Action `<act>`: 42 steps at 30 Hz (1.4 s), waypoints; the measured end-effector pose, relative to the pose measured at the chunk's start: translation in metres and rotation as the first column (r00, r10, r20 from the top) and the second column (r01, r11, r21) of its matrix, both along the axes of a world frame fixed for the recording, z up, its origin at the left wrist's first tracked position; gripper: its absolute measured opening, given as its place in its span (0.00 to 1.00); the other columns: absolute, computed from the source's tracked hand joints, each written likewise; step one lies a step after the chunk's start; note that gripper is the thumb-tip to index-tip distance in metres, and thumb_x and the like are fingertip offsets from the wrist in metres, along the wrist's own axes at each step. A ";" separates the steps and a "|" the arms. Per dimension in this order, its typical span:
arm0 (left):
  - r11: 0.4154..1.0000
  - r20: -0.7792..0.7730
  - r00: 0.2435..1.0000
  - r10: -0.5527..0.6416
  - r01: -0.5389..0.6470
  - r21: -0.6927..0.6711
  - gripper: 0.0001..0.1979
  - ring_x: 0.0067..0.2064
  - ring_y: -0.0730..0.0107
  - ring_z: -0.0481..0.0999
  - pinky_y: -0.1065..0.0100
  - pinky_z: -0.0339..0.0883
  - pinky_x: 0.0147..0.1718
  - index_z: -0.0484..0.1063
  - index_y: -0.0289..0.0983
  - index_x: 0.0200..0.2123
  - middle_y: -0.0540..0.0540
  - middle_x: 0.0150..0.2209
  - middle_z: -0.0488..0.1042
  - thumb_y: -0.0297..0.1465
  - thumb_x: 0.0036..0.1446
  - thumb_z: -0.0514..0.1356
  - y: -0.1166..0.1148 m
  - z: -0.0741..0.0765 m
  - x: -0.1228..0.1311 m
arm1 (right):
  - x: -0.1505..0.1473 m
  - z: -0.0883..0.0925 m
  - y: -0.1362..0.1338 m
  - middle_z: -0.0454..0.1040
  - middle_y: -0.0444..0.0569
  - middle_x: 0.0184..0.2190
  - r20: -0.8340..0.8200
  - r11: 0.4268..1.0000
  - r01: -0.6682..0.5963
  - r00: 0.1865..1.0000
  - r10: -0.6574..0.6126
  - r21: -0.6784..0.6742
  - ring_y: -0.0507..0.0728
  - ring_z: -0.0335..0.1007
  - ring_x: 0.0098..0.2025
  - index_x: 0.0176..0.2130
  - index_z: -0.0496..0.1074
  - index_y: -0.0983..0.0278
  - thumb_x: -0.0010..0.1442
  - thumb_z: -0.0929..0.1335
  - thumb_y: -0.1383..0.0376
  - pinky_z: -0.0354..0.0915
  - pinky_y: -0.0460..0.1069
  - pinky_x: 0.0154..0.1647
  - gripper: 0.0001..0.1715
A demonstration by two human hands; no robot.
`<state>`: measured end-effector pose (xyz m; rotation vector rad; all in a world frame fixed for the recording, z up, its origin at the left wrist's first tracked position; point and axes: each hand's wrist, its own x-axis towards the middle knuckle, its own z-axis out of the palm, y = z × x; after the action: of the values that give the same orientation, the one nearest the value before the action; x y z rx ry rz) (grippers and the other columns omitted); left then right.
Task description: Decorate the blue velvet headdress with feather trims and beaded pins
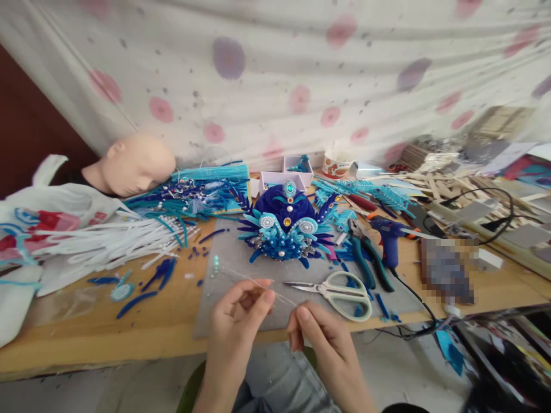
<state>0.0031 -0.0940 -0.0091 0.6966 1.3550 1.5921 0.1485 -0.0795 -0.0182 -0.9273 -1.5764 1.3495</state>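
Thumb and fingers of my left hand (241,312) pinch a thin pale thread (282,297). Its other stretch runs to my right hand (321,338), closed on it at the fingertips. From the left hand the thread trails back towards a few pale turquoise beads (216,263) on the grey mat (202,312). Behind my hands stands a blue headdress (286,223) with velvety petals, pearls and a turquoise gem on top. Scissors (340,292) with pale handles lie just beyond my right hand, blades slightly apart.
Right of the mat are teal-handled pliers (370,258) and a blue glue gun (387,235) with a cord. Left lie white pipe cleaners (116,241), blue scraps (136,304) and a mannequin head (138,163). Small boxes (282,181) and a paper tub (338,163) stand behind.
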 end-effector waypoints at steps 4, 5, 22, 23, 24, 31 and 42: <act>0.999 0.051 0.998 0.023 -0.024 0.022 0.14 0.30 0.75 0.75 0.76 0.70 0.31 0.79 0.39 0.39 0.51 0.27 0.76 0.36 0.47 0.71 0.002 0.006 0.009 | -0.003 -0.003 0.002 0.69 0.42 0.17 -0.037 0.997 0.077 0.996 -0.077 0.006 0.49 0.65 0.21 0.26 0.71 0.63 0.70 0.61 0.55 0.61 0.42 0.25 0.25; 0.999 0.066 0.997 0.036 -0.038 0.034 0.15 0.30 0.75 0.74 0.76 0.70 0.32 0.79 0.39 0.41 0.51 0.27 0.76 0.34 0.47 0.71 0.002 0.007 0.012 | -0.003 -0.004 0.003 0.69 0.42 0.17 -0.032 0.995 0.103 0.994 -0.102 0.020 0.49 0.65 0.21 0.26 0.71 0.63 0.70 0.61 0.56 0.62 0.42 0.25 0.24; 0.999 0.133 0.991 0.012 -0.017 0.037 0.18 0.29 0.75 0.72 0.74 0.68 0.30 0.78 0.37 0.39 0.50 0.28 0.75 0.38 0.46 0.71 0.012 0.008 0.013 | 0.000 -0.012 0.001 0.69 0.41 0.20 0.112 0.940 0.121 0.980 -0.164 0.318 0.48 0.67 0.24 0.27 0.69 0.62 0.70 0.60 0.62 0.60 0.42 0.27 0.21; 0.999 0.104 0.994 0.014 -0.019 0.044 0.15 0.29 0.75 0.72 0.74 0.68 0.31 0.79 0.37 0.37 0.49 0.28 0.75 0.38 0.47 0.71 0.011 0.009 0.014 | 0.000 -0.011 0.002 0.70 0.41 0.21 0.113 0.934 0.119 0.980 -0.166 0.338 0.49 0.67 0.24 0.27 0.69 0.62 0.70 0.60 0.63 0.60 0.42 0.27 0.21; 0.998 0.079 0.997 0.026 -0.030 0.053 0.12 0.30 0.75 0.72 0.74 0.68 0.31 0.79 0.38 0.34 0.49 0.28 0.75 0.38 0.47 0.70 0.010 0.009 0.014 | 0.000 -0.011 0.002 0.70 0.41 0.21 0.107 0.928 0.136 0.977 -0.183 0.346 0.49 0.67 0.24 0.27 0.69 0.62 0.70 0.60 0.63 0.60 0.42 0.27 0.20; 0.995 0.164 0.985 0.046 -0.060 0.081 0.12 0.32 0.73 0.75 0.75 0.70 0.34 0.79 0.38 0.32 0.49 0.28 0.77 0.35 0.42 0.72 0.011 0.014 0.018 | 0.000 -0.009 0.007 0.70 0.41 0.21 0.136 0.890 0.137 0.967 -0.215 0.435 0.49 0.68 0.25 0.27 0.69 0.62 0.69 0.61 0.66 0.61 0.43 0.29 0.18; 0.997 0.156 0.988 0.003 -0.015 0.073 0.17 0.31 0.73 0.76 0.74 0.71 0.34 0.80 0.40 0.43 0.50 0.29 0.77 0.39 0.49 0.70 0.007 0.002 0.024 | 0.001 -0.008 0.006 0.73 0.42 0.23 0.085 0.865 0.202 0.960 -0.268 0.459 0.50 0.70 0.26 0.30 0.73 0.62 0.67 0.63 0.68 0.63 0.43 0.28 0.14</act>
<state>0.0269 -0.0871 -0.0069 0.5973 1.1926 1.6745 0.1496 -0.0732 -0.0267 -0.9057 -1.7211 0.7135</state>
